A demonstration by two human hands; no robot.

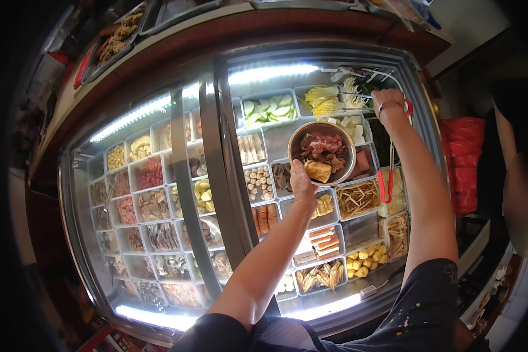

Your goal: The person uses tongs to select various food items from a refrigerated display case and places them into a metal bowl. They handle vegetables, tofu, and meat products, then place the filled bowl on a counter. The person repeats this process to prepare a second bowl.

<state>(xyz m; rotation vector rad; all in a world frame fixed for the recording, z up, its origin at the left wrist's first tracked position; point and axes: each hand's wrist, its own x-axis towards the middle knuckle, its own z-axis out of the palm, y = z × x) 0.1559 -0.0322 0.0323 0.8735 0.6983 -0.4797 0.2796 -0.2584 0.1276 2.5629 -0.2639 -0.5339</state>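
A: Our left hand [302, 182] is closed under the near rim of the brown bowl [322, 152], gripping it from six o'clock. The bowl hangs over the open right half of the chilled display case [70, 193], already holding pinkish meat slices and a tan piece.

B: And our right hand [390, 102] sits up at about one o'clock from the bowl, closed on the top of the red-tipped tongs [387, 170], which hang down towards the tray of tan strips [358, 198]. Pale leafy greens [322, 100] lie just at nine o'clock from that hand.

A: To do this well, I judge we should keep the bowl level and close beside whichever tray we pick from, so little drips across the others.

B: Agreed, and squeeze the tongs lightly. The sliding glass lid [211, 164] sits at nine o'clock from the bowl, so we keep our left elbow off it.
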